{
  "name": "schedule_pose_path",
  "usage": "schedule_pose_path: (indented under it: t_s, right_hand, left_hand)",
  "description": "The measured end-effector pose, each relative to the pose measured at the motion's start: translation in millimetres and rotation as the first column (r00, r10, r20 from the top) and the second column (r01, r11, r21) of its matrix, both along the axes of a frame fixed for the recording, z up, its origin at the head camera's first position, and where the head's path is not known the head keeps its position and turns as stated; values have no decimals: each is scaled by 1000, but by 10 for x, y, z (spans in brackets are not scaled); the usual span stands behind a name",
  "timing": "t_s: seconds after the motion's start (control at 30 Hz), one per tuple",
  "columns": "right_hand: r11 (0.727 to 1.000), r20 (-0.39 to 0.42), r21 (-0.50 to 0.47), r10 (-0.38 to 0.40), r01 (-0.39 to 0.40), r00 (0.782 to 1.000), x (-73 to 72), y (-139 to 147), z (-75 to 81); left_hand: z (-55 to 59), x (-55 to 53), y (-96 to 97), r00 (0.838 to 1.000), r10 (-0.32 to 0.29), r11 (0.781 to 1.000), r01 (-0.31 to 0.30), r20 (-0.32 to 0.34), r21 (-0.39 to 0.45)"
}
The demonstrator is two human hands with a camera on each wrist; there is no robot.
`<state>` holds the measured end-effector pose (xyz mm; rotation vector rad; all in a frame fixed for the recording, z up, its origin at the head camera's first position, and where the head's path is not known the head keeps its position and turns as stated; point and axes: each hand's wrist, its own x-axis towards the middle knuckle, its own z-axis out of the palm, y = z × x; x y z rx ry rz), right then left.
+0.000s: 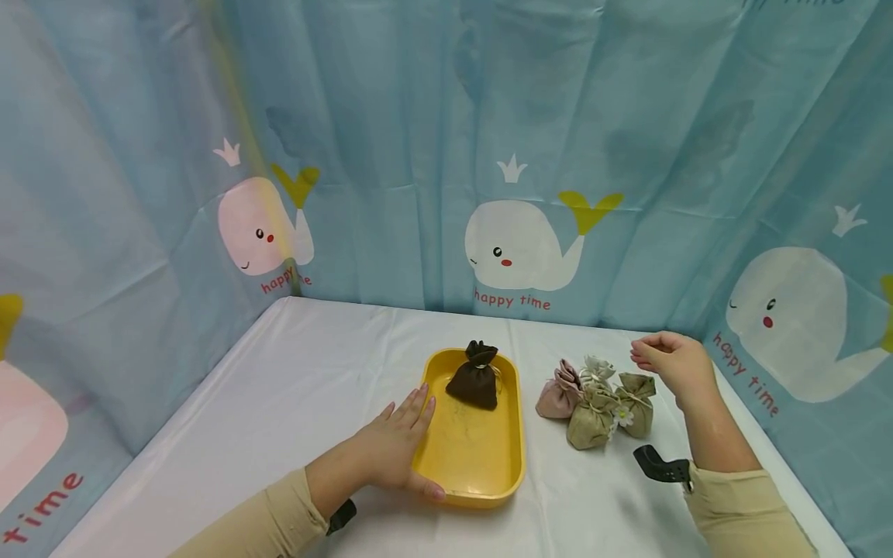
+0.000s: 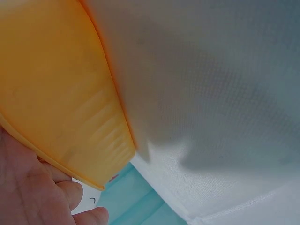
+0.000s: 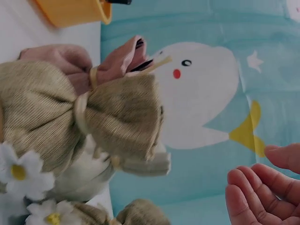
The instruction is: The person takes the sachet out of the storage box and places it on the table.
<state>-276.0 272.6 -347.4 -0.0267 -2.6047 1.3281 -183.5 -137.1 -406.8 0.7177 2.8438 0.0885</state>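
My left hand [image 1: 396,449] rests on the left rim of a yellow tray [image 1: 474,465], its fingers straight along the edge and the thumb at the near corner. A dark brown drawstring pouch [image 1: 476,381] stands in the far part of that tray. To the right, my right hand [image 1: 675,366] hovers above the table with fingers loosely bent and nothing in them. Just left of it sits a cluster of small pouches: a pink one [image 1: 558,394], a whitish one [image 1: 597,370] and two olive-beige ones [image 3: 37,103]. White daisies [image 3: 18,172] adorn the cluster.
A white cloth [image 1: 293,387] covers the table. Blue curtains [image 1: 377,232] with whale prints enclose the back and both sides. Black wrist mounts [image 1: 661,466] sit at the sleeve cuffs.
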Motion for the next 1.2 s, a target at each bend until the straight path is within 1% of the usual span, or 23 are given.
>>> schedule_pose_path:
  t_s: [0.1,0.23,0.3,0.33,0.37,0.43,0.47,0.53,0.57,0.6,0.67,0.7,0.8,1.07,1.2]
  right_hand:
    - [1000,-1,-2,7,-7,1000,-20,-61,53]
    - [1000,-5,11,23,-23,1000,-43,-150,147]
    - [999,8,4,35,-35,999,-70,-201,183]
    - [999,8,-12,36,-36,999,-132,-193,139]
    - [999,-20,-21,38,-39,999,-244,-156,40]
    - [998,-21,-29,52,-52,998,-265,-222,63]
    - [992,-36,-78,92,-95,995,-405,-156,-58]
    - [990,-56,-72,119,-123,991,-410,-224,-45]
    - [988,-60,-60,139,-142,988,-364,-292,19]
    - [986,-36,-52,154,-156,987,-267,-392,134]
    - [983,-45,-47,178,-180,983,-273,-457,133]
    - [988,-38,1,155,-155,987,-145,-591,261]
    - [986,-28,3,165,-165,986,-162,-697,252]
    - [980,20,-41,197,-196,980,-267,-974,187]
    - [976,33,-31,218,-217,975,-296,-1127,153]
  left_hand:
    - [-18,-7,-11,1000,-1,1000,1,4,-2]
    - [-1,5,-18,1000,-5,1000,5,1,6]
    - [20,17,-17,1000,-5,1000,5,-1,7]
    - [31,21,-14,1000,-3,1000,3,-1,10]
    - [43,26,-11,1000,-3,1000,3,0,6]
    - [55,29,-7,1000,-2,1000,2,4,2]
    - [53,29,-5,1000,0,1000,0,4,-2]
    - [55,27,-2,1000,1,1000,-1,8,-3]
    - [53,26,-2,1000,1,1000,-1,8,-3]
    - [45,23,-3,1000,1,1000,-1,8,-2]
    - [34,19,-4,1000,0,1000,0,6,-1]
    - [35,18,-3,1000,-1,1000,1,6,-1]
    - [20,11,-4,1000,-3,1000,3,2,-4]
    - [27,13,-8,1000,-7,1000,7,-6,-6]
    - [32,12,-7,1000,-9,1000,9,-1,-4]
